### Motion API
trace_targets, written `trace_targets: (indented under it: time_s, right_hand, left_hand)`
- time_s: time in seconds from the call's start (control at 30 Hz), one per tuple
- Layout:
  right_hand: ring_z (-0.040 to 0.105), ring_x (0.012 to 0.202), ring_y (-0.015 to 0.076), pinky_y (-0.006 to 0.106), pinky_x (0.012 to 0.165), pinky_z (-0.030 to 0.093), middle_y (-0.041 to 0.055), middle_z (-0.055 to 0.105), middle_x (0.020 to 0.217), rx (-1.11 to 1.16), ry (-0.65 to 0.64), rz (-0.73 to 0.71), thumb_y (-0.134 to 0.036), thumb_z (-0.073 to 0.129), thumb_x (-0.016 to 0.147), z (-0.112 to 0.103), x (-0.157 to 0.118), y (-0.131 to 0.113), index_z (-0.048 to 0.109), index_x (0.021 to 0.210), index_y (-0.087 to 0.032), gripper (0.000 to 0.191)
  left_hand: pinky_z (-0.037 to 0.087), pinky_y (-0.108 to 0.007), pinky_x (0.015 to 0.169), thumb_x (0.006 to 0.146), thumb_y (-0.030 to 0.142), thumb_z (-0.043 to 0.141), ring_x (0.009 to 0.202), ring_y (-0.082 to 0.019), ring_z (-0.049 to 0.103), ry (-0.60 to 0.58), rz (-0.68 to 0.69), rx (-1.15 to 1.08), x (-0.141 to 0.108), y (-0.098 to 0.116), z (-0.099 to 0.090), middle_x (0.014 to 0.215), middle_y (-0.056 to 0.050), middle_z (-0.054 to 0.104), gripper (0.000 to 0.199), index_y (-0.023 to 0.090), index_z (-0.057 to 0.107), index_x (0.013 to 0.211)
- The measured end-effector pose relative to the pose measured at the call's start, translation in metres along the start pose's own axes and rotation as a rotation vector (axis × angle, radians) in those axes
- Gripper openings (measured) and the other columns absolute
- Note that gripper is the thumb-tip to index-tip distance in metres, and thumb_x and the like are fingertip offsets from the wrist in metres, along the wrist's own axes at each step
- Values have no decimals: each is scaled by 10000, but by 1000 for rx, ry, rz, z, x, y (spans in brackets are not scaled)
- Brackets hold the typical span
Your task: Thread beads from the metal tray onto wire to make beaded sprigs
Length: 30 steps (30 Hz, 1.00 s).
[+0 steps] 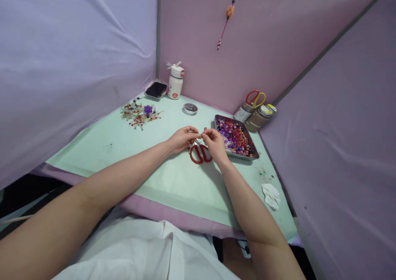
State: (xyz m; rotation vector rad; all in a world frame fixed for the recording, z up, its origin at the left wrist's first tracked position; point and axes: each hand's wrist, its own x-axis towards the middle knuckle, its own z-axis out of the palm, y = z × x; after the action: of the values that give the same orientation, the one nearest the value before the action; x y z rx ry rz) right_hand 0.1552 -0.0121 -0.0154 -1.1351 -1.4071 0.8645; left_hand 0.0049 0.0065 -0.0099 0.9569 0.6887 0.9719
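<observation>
My left hand (183,139) and my right hand (214,143) meet over the middle of the table, fingertips pinched close together. Something small sits between them, perhaps a bead, too tiny to make out. Red-handled scissors (195,156) lie on the table just below my fingers, their blades partly hidden by my hands. Right beside my right hand is a dark tray (243,158) filled with purple, red, orange and clear beads (233,137).
Strung beads (136,114) are heaped at the left. Behind are a phone (156,89), a white bottle (175,84) and a small round container (189,108). A can with scissors (244,111), a jar (259,118) and crumpled white tissue (271,196) stand or lie right. A beaded cord (229,11) hangs above.
</observation>
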Motion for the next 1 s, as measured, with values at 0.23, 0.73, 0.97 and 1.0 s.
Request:
trace_targets:
  time_s: [0.23, 0.73, 0.97, 1.0]
  right_hand:
    - [503, 626, 113, 251, 585, 418, -21, 573, 722, 69, -17, 57, -373, 604, 750, -1, 1, 3, 580, 820, -221, 169]
    - [479, 600, 100, 243, 569, 388, -29, 569, 678, 96, -116, 112, -369, 694, 686, -3, 1, 2, 611, 755, -202, 198]
    - [493, 611, 100, 246, 565, 395, -18, 598, 750, 142, -74, 122, -369, 726, 654, 0, -1, 1, 615, 779, -210, 231]
    - [489, 602, 96, 245, 560, 392, -19, 598, 755, 150, -61, 129, -367, 728, 649, 1, -2, 0, 616, 779, -210, 233]
  left_hand:
    - [299, -209, 522, 610, 156, 744, 518, -61, 431, 29, -9, -2, 1, 1, 1, 588, 36, 541, 271, 167, 543, 790]
    - [268, -222, 504, 598, 167, 737, 504, -67, 420, 108, 45, 5, 3, 0, 0, 585, 39, 538, 276, 179, 535, 786]
    - [286, -219, 513, 604, 181, 729, 514, -65, 440, 93, 107, 24, 3, -2, 0, 603, 43, 539, 268, 177, 526, 780]
    - [293, -219, 518, 606, 178, 724, 519, -65, 446, 98, 116, 32, 2, -2, 0, 613, 42, 546, 266, 177, 526, 783]
